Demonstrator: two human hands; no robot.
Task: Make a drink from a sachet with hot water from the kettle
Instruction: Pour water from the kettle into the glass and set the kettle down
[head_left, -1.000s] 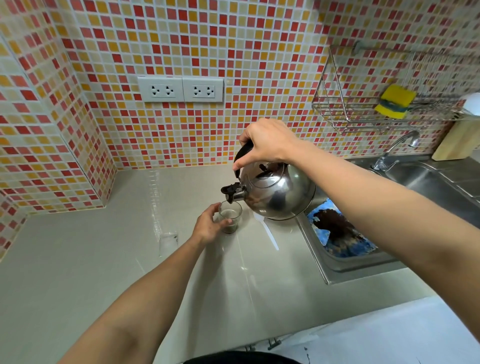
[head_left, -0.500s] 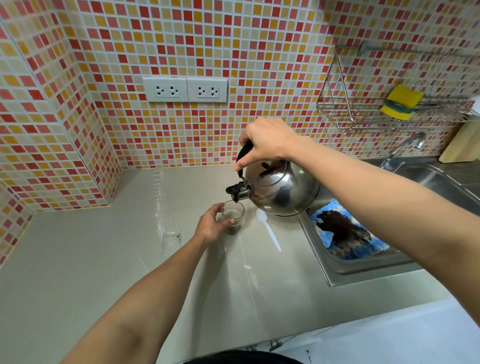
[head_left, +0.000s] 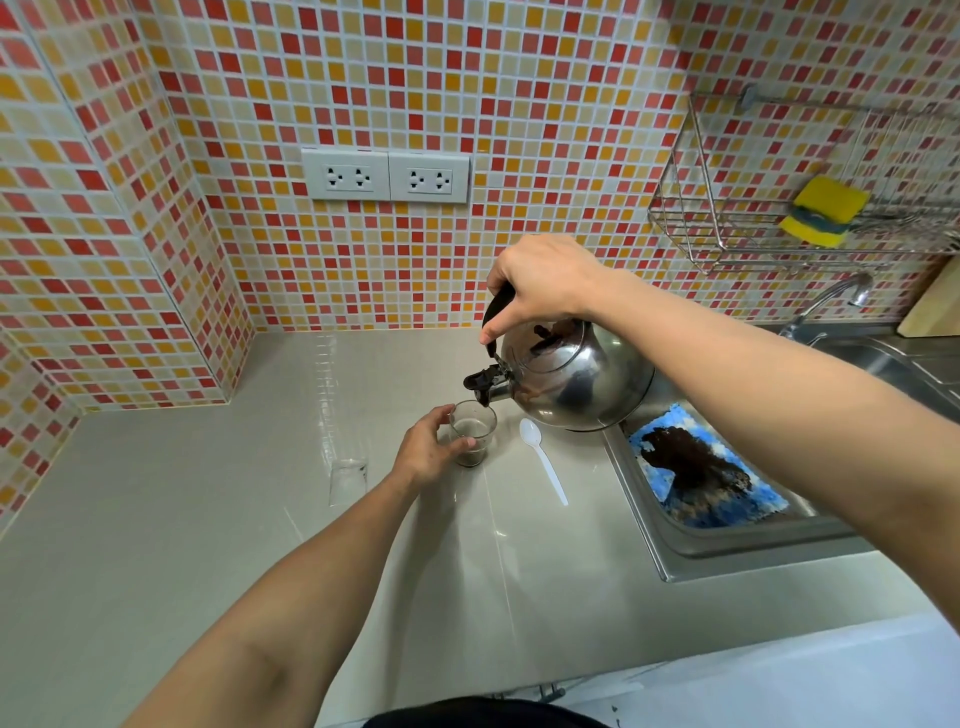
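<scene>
A steel kettle (head_left: 576, 382) hangs tilted above the counter, its black spout just over the rim of a small clear glass (head_left: 471, 434). My right hand (head_left: 540, 286) grips the kettle's black handle from above. My left hand (head_left: 428, 449) wraps around the left side of the glass, which stands on the counter and holds some brown liquid or powder at the bottom. A white plastic spoon (head_left: 543, 460) lies on the counter right of the glass. No sachet is visible.
An empty clear glass (head_left: 348, 480) stands left of my left arm. A steel sink (head_left: 727, 540) with a blue and brown cloth (head_left: 701, 467) sits right of the kettle. Tap (head_left: 831, 296), wire rack (head_left: 727, 228) with yellow sponge (head_left: 826, 210), and wall sockets (head_left: 387, 176) are behind.
The kettle has lifted and shifted slightly right, uncovering the white spoon beneath it. My left hand stays on the glass.
</scene>
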